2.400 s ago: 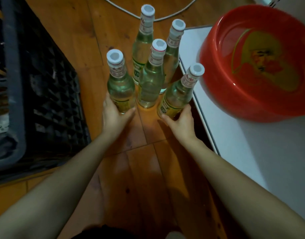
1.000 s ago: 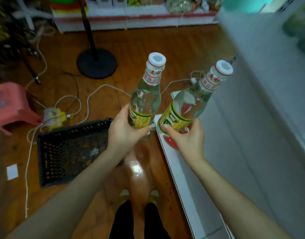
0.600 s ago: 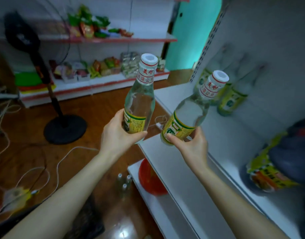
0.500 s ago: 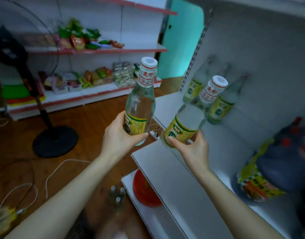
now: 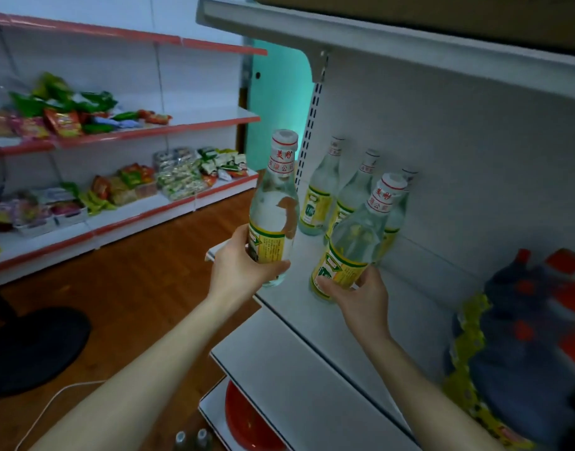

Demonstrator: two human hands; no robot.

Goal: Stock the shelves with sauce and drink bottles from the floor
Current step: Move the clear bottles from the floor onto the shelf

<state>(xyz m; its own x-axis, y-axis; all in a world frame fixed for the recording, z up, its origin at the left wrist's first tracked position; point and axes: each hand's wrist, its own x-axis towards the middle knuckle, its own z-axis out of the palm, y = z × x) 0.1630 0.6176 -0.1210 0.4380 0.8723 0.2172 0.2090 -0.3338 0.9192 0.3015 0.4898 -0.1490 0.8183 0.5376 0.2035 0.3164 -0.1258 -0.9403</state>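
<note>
My left hand (image 5: 238, 266) grips a clear glass bottle (image 5: 274, 203) with a yellow label and white cap, held upright at the left end of the white shelf (image 5: 315, 323). My right hand (image 5: 361, 292) grips a second such bottle (image 5: 356, 240), tilted right, its base just above the shelf board. Three matching bottles (image 5: 322, 196) stand at the shelf's back corner, behind the two I hold. The caps of two more bottles (image 5: 191, 437) show on the floor at the bottom edge.
A blue pack with red caps (image 5: 527, 336) lies on the shelf at the right. An upper shelf (image 5: 377, 40) overhangs. A red basin (image 5: 247, 421) sits on the bottom shelf. Snack shelves (image 5: 116, 196) line the far wall; a black fan base (image 5: 29, 349) stands on the wooden floor.
I lifted two bottles off the floor and rose to the shelf. In the last half second both bottles moved closer to the shelf, the right one lowering toward its board.
</note>
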